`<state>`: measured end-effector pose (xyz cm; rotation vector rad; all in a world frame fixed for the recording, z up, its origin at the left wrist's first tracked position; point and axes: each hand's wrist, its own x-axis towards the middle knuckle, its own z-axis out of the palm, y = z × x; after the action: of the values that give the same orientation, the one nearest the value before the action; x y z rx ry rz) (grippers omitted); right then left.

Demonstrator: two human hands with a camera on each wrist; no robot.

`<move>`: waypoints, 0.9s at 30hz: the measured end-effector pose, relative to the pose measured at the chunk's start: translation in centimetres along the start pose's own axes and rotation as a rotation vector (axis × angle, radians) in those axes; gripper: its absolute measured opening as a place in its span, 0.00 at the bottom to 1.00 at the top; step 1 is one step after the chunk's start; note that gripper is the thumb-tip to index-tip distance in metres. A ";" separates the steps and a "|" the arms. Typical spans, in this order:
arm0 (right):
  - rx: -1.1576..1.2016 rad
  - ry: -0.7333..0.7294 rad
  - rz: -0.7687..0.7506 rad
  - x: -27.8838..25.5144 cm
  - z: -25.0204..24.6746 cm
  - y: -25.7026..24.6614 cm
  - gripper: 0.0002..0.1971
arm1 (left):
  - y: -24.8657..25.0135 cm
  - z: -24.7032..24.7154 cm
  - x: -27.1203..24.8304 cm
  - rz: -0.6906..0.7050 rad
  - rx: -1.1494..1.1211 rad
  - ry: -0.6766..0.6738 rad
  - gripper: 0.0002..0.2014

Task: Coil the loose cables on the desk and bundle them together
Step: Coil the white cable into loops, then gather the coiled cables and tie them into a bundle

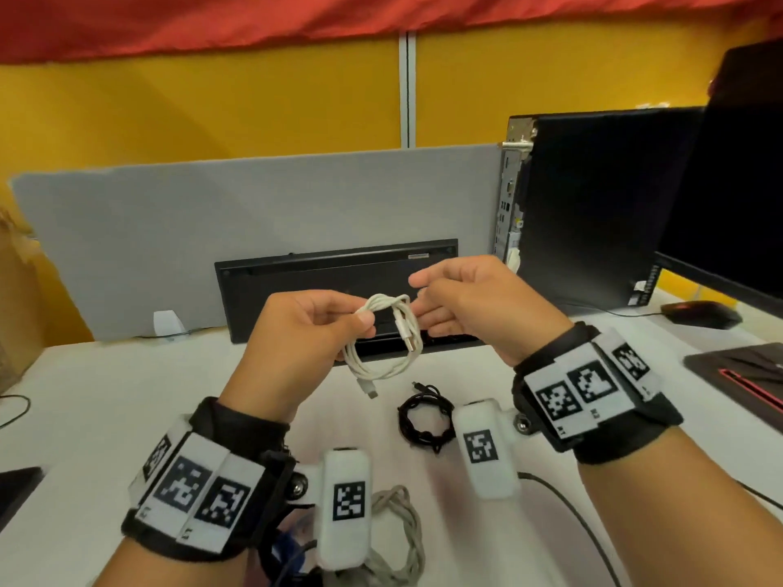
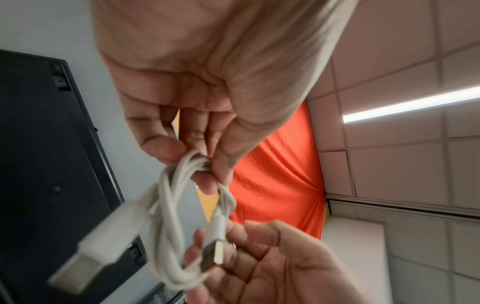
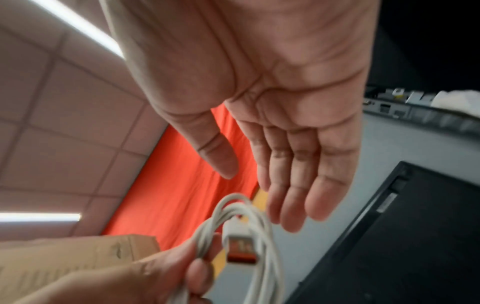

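Observation:
A coiled white USB cable (image 1: 383, 338) hangs in the air above the desk, pinched at its top by my left hand (image 1: 322, 319) between thumb and fingers (image 2: 223, 170). Both plugs dangle free: the USB-A plug (image 3: 240, 250) beside the loops, the small plug (image 1: 369, 389) below them. My right hand (image 1: 457, 302) is just right of the coil with its fingers (image 3: 293, 205) straight and its palm empty. A coiled black cable (image 1: 423, 421) lies on the white desk (image 1: 106, 396) below the hands. A grey braided coil (image 1: 398, 540) lies near my left wrist.
A black keyboard (image 1: 334, 273) leans against the grey divider (image 1: 254, 205) behind the hands. A PC tower (image 1: 593, 205), a monitor (image 1: 737, 184) and a mouse (image 1: 699, 313) stand at the right. A cardboard box (image 1: 17, 298) is at the far left. A black cord (image 1: 572, 523) crosses the desk near my right arm.

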<state>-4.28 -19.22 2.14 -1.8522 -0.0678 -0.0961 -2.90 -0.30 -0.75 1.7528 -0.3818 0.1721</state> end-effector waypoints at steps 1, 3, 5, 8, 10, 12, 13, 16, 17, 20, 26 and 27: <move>-0.065 -0.002 0.031 0.1 -0.5 0.3 0.09 | 0.0 0.1 0.0 -0.010 0.004 -0.002 0.05; -0.159 0.000 0.104 0.3 -1.9 1.1 0.10 | 0.3 0.5 -0.2 -0.026 -0.012 -0.009 0.04; -0.279 0.005 0.179 0.3 -3.7 2.2 0.14 | 0.7 0.8 -0.5 -0.027 -0.039 -0.017 0.04; -0.694 -0.016 0.288 0.0 -6.8 4.7 0.12 | 1.1 1.4 -0.8 -0.031 -0.065 -0.039 0.03; -0.933 -0.061 0.401 -0.6 -8.9 6.6 0.12 | 1.2 1.8 -1.0 -0.026 -0.085 -0.056 0.03; -1.108 -0.061 0.481 -1.2 -11.1 8.5 0.12 | 1.3 2.2 -1.3 -0.014 -0.090 -0.072 0.03; -1.172 -0.032 0.508 -1.5 -12.2 9.4 0.13 | 1.3 2.3 -1.4 -0.012 -0.093 -0.078 0.03; -1.284 0.018 0.576 -2.3 -14.2 11.7 0.15 | 1.4 2.7 -1.6 -0.016 -0.094 -0.078 0.03; -1.306 0.020 0.584 -2.5 -14.5 12.4 0.16 | 1.4 2.8 -1.6 -0.017 -0.092 -0.075 0.03; -1.359 0.034 0.568 -2.8 -14.4 13.8 0.22 | 1.5 3.0 -1.7 -0.023 -0.086 -0.076 0.02; -1.394 0.055 0.482 -2.5 -13.8 14.1 0.09 | 1.5 3.1 -1.8 -0.032 -0.094 -0.081 0.03; -1.386 0.052 0.458 -2.5 -13.8 14.0 0.09 | 1.5 3.1 -1.8 -0.032 -0.104 -0.082 0.04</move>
<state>-5.85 -36.40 -7.61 -3.1795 0.6031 0.1844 -5.38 -3.27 -0.59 1.6662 -0.4143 0.0562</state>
